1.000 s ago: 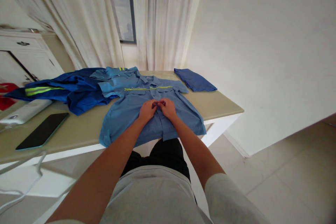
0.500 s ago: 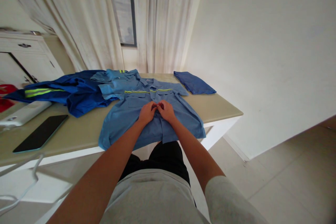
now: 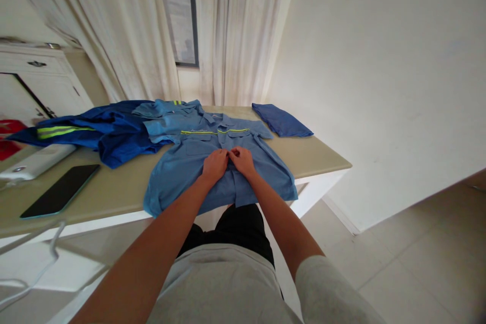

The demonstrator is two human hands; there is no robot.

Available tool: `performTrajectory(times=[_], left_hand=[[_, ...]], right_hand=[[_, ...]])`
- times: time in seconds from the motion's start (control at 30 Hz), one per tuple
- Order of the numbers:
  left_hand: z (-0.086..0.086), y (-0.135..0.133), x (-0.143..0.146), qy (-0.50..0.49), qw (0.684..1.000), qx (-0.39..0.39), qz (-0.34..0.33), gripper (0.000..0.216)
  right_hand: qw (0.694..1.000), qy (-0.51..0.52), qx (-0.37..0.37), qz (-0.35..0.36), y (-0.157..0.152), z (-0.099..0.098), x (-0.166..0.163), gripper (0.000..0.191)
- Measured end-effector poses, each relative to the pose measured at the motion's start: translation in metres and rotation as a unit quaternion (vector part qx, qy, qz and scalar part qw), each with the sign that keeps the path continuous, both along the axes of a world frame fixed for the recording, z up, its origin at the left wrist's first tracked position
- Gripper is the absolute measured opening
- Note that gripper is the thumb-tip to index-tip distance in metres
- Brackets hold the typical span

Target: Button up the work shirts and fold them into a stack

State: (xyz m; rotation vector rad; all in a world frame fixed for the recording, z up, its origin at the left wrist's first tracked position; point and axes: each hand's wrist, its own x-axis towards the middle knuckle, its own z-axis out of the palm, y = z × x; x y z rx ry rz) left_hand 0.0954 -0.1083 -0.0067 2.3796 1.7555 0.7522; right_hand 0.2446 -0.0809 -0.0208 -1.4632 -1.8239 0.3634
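A blue short-sleeved work shirt [image 3: 197, 182] with a thin yellow stripe across the chest lies spread on the table, its collar away from me and its hem over the front edge. At the middle of its front opening, my left hand [image 3: 215, 163] and my right hand [image 3: 242, 160] meet. Both are closed, with their fingertips pinching the shirt's front placket. Whether a button sits between the fingers is hidden.
Dark blue garments [image 3: 121, 134] with reflective bands lie heaped on the table's left. A folded blue cloth [image 3: 281, 120] rests at the right back. A black tablet [image 3: 61, 191], a white device [image 3: 41, 161] and white cables [image 3: 53, 250] are at left. A wall [image 3: 379, 86] rises at right.
My left hand has turned slightly and shifted a little to the right at the placket. The right hand's fingers have moved slightly. The shirt stays in place.
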Motion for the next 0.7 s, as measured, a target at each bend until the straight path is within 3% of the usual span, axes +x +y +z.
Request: performTrajectory(times=[0.2, 0.3, 0.37, 0.5, 0.6, 0.7], left_hand=[[-0.003, 0.006, -0.002, 0.006, 1.000, 0.004, -0.001, 0.039], [-0.011, 0.016, -0.005, -0.008, 0.999, -0.004, -0.031, 0.047], [-0.015, 0.023, -0.007, -0.018, 0.998, -0.018, -0.053, 0.049], [-0.015, 0.031, -0.012, -0.025, 0.998, -0.033, -0.056, 0.048], [-0.008, 0.021, -0.015, -0.030, 0.997, 0.012, -0.074, 0.049], [-0.001, -0.004, -0.014, -0.048, 0.990, 0.086, -0.098, 0.041]], right_hand=[[0.993, 0.080, 0.074, -0.043, -0.002, 0.008, 0.002, 0.021], [0.992, 0.101, 0.059, -0.040, -0.007, 0.015, 0.004, 0.034], [0.998, 0.064, 0.021, -0.007, -0.019, 0.018, 0.005, 0.041], [0.995, -0.087, -0.006, 0.038, -0.065, 0.017, 0.009, 0.029], [0.991, -0.130, -0.001, -0.008, -0.095, 0.011, 0.015, 0.022], [0.997, -0.053, -0.016, -0.051, -0.103, 0.005, 0.025, 0.020]])
